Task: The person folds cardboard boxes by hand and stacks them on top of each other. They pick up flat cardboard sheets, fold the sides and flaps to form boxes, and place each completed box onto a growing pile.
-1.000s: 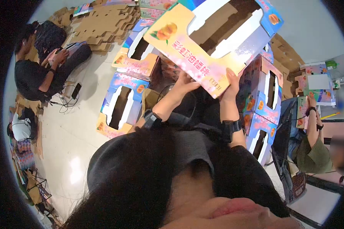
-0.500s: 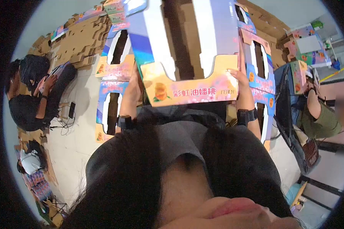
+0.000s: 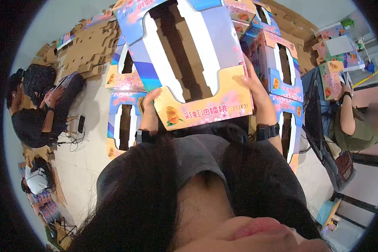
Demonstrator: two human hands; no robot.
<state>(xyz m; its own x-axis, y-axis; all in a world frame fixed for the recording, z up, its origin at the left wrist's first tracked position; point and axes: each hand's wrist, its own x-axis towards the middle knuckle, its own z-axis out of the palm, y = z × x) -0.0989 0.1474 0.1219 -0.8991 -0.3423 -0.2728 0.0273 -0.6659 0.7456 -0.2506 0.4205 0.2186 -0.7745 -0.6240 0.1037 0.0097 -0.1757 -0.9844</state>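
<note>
Fingers [image 3: 153,95] hold a printed carton [image 3: 203,111]; cardboard [image 3: 87,50] borders the pale floor [image 3: 90,147].

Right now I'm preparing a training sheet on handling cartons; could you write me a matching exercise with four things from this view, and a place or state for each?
Things
1. left hand
2. right hand
3. held peach carton
4. co-worker in an olive top

Places and states
A. at the carton's edge, nearer the PEACH lettering on its near flap
B. at the right of the view
C. at the carton's edge, nearer the peach picture on its near flap
D. tilted, brown interior showing

Pairs: 1-C, 2-A, 3-D, 4-B
</note>
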